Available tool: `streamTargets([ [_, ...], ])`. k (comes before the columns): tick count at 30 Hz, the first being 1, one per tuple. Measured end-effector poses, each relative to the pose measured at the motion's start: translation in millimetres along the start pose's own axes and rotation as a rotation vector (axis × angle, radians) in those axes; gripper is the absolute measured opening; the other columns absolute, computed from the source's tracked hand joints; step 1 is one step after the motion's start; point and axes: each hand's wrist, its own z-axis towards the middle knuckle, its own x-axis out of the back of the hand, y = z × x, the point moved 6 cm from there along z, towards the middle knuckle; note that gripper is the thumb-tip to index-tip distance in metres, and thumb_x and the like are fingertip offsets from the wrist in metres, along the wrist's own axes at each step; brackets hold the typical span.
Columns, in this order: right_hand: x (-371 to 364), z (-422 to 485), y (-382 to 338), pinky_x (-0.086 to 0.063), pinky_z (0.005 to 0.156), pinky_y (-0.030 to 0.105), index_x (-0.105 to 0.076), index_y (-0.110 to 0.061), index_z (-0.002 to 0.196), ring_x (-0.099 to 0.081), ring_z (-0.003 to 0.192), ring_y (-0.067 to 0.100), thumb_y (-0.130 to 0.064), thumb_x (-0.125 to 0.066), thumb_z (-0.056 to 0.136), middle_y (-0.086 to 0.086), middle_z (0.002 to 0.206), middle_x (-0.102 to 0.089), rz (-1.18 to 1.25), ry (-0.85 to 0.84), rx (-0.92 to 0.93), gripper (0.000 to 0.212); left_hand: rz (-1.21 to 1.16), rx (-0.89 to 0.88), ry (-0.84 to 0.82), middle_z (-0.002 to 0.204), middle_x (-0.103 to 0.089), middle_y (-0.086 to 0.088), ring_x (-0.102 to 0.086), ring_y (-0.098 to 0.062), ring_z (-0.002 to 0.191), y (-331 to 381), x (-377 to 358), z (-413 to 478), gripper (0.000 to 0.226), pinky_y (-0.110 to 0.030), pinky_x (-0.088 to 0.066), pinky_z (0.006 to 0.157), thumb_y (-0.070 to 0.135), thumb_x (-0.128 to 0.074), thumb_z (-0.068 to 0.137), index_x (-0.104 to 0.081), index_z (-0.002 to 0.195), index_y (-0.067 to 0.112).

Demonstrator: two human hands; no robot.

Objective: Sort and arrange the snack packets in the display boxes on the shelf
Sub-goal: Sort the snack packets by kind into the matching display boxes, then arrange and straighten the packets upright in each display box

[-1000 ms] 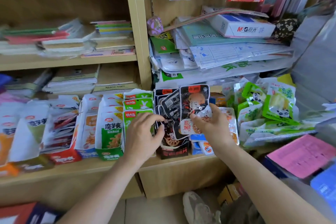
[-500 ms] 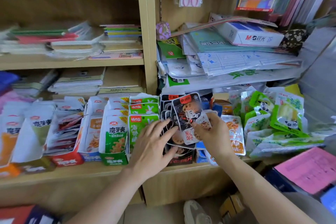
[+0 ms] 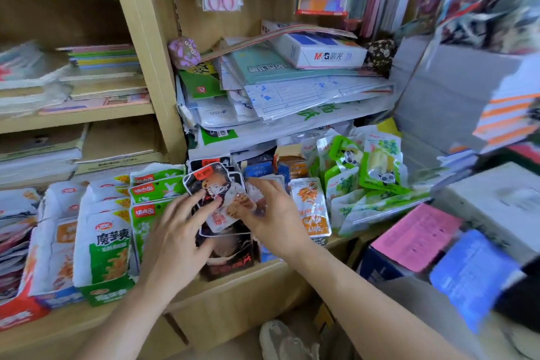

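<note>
A black snack packet (image 3: 214, 193) with a cartoon face and a clear window leans at the front of a stack in the black display box (image 3: 230, 263) on the shelf. My left hand (image 3: 175, 234) lies with straight, spread fingers against the stack's left side. My right hand (image 3: 271, 213) pinches the packet's right edge, thumb on its clear window, fingers behind. Left of the black box stand green and white packets (image 3: 109, 242) in their own box. Blue packets (image 3: 258, 169) and an orange packet (image 3: 311, 207) sit to the right.
Green panda packets (image 3: 377, 166) lie loose at the right of the shelf. Stacked papers and a white box (image 3: 318, 52) fill the space above. A pink-topped box (image 3: 418, 237) juts out at right. More snack boxes (image 3: 55, 245) line the left shelf.
My right hand has lowered the black packet from upright down onto the stack in the black box. My left hand has opened flat against the packets. The view has moved closer.
</note>
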Motion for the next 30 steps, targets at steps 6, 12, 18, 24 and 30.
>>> streamTargets([
  [6, 99, -8, 53, -0.037, 0.102, 0.047, -0.058, -0.022, 0.132, -0.042, 0.128, 0.035, -0.038, -0.068, 0.084, 0.006, 0.138, -0.051, -0.385, 0.306, -0.146, 0.052, 0.053, 0.064, -0.034, 0.159, -0.036, 0.009, -0.034, -0.028, 0.14, 11, -10, 11, 0.081, -0.055, -0.041, 0.106, 0.081, -0.034, 0.079, -0.045, 0.148, 0.041],
  [12, 137, -14, 120, 0.001, 0.119, 0.059, -0.01, -0.029, 0.156, 0.011, 0.148, 0.046, -0.057, -0.055, 0.087, 0.017, 0.164, 0.008, -0.523, 0.192, -0.718, 0.087, 0.06, 0.076, -0.056, 0.164, -0.027, 0.005, -0.029, -0.033, 0.142, 12, -23, 11, 0.087, -0.058, -0.04, 0.107, 0.09, -0.016, 0.083, -0.034, 0.153, 0.042],
  [18, 106, 8, 134, 0.001, 0.118, 0.063, -0.011, -0.037, 0.156, -0.01, 0.15, 0.042, -0.07, -0.055, 0.081, 0.01, 0.166, -0.001, -0.63, -0.041, -0.61, 0.092, 0.068, 0.11, -0.05, 0.165, -0.022, 0.008, -0.024, -0.03, 0.146, 15, -23, 11, 0.087, -0.056, -0.043, 0.107, 0.091, -0.009, 0.082, -0.031, 0.153, 0.045],
  [24, 97, 15, 129, 0.004, 0.116, 0.064, -0.015, -0.041, 0.155, -0.015, 0.151, 0.032, -0.071, -0.046, 0.085, 0.005, 0.166, -0.005, -0.679, -0.097, -0.484, 0.082, 0.058, 0.097, -0.035, 0.163, -0.03, 0.002, -0.029, -0.035, 0.143, 18, -22, 11, 0.088, -0.059, -0.041, 0.106, 0.089, -0.018, 0.082, -0.039, 0.152, 0.038],
  [30, 104, 6, 125, -0.001, 0.117, 0.061, -0.019, -0.042, 0.154, -0.009, 0.152, 0.032, -0.069, -0.05, 0.085, 0.001, 0.167, -0.005, -0.6, -0.129, -0.51, 0.08, 0.054, 0.067, 0.028, 0.155, -0.044, -0.005, -0.038, -0.037, 0.135, 25, -17, 14, 0.088, -0.058, -0.044, 0.101, 0.082, -0.031, 0.083, -0.055, 0.144, 0.024],
])
